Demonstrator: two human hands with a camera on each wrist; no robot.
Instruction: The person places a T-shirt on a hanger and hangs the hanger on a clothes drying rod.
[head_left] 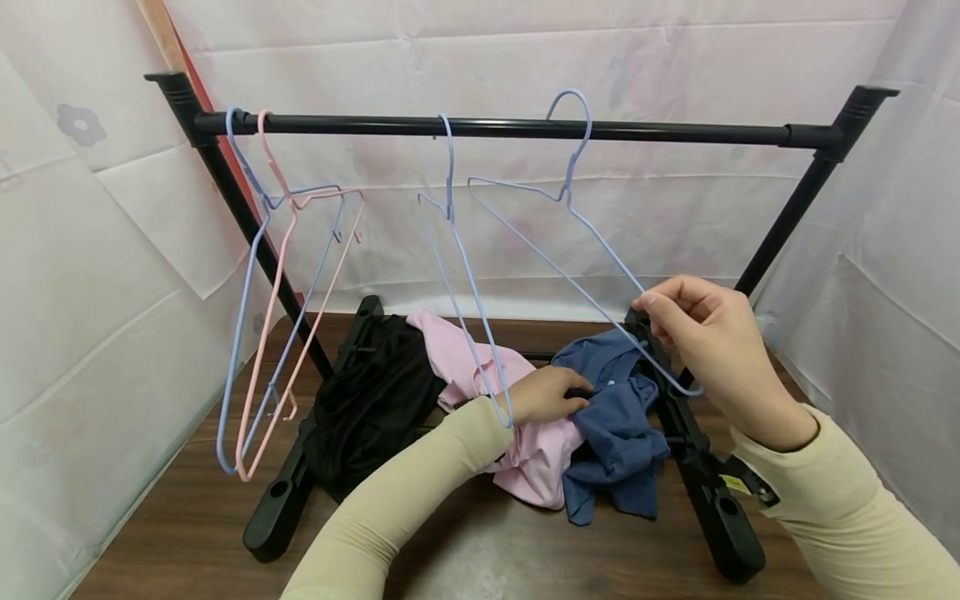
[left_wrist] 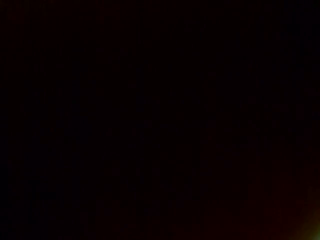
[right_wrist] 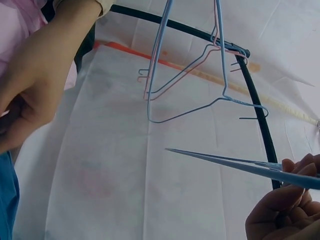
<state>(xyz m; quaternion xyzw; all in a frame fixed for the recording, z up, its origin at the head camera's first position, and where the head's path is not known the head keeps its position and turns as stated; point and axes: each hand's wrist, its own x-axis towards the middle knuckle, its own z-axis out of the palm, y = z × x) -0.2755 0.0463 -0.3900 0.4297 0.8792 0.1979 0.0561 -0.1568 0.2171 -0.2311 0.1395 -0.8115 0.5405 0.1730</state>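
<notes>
My right hand [head_left: 708, 350] pinches the shoulder end of a light blue clothes hanger [head_left: 525, 237], whose hook is at the black rail. The hand and this hanger [right_wrist: 235, 164] also show in the right wrist view. My left hand [head_left: 546, 394] reaches in with bent fingers at a dark blue collared shirt [head_left: 611, 433]. Whether cloth is between those fingers is hidden. Under that hand and wrist lies a pink garment [head_left: 536, 467]. A second blue hanger [head_left: 468, 279] hangs just above the left wrist. The left wrist view is black.
A black rail [head_left: 360, 126] on slanted posts spans the space. Toward its left end hang another blue hanger [head_left: 243, 333] and a pink hanger [head_left: 279, 275]. Black clothing [head_left: 367, 400] is heaped over the left foot bar [head_left: 281, 508]. White sheets [head_left: 90, 275] enclose the wooden surface [head_left: 480, 558].
</notes>
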